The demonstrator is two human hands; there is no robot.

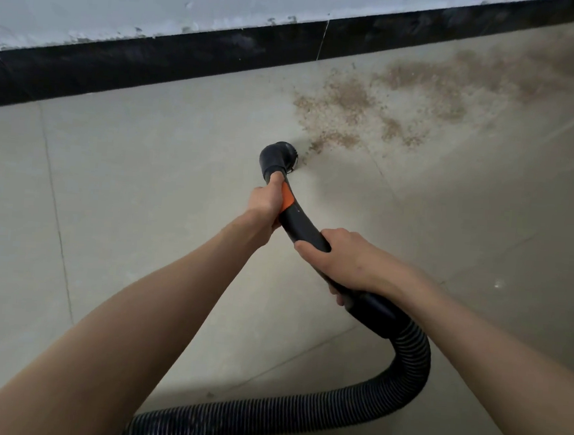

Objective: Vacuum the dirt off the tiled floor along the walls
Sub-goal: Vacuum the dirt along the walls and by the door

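- Nearest you, at the bottom of the frame, the ribbed black hose [297, 420] runs in from the lower left, loops up on the right and joins the rigid tube. It looks soft and springy, so expect it to drag and tug at you as you sweep; it is no place to steer from.
- Your left hand [266, 203] grips the curved black wand [303, 227] just behind the nozzle, beside the orange band [287, 196]. Its fingers are wrapped round the tube, the thumb laid forward along it. This is the hold that aims the tip.
- The nozzle [279, 160] sits at mid-frame, mouth down at the tiled floor [143, 189], at the lower left tip of the dirt. Whether it touches the tile, you cannot tell from here.
- The wand is stiff plastic and probably light, and smooth enough to twist in a loose grasp, so keep a firm two-handed hold on the rigid part.
- Your right hand [340, 259] clamps the same tube further back, fingers curled over the top, just ahead of the cuff where the hose begins. It carries the weight and the pull of the hose.
- The dirt [366, 103] spreads as brown grit from the nozzle toward the upper right, thinning along the black skirting [188, 55] under the white wall [124, 2]. Most of it seems not yet lifted.
- The floor left of the nozzle looks clean, so your work lies rightward along the wall.
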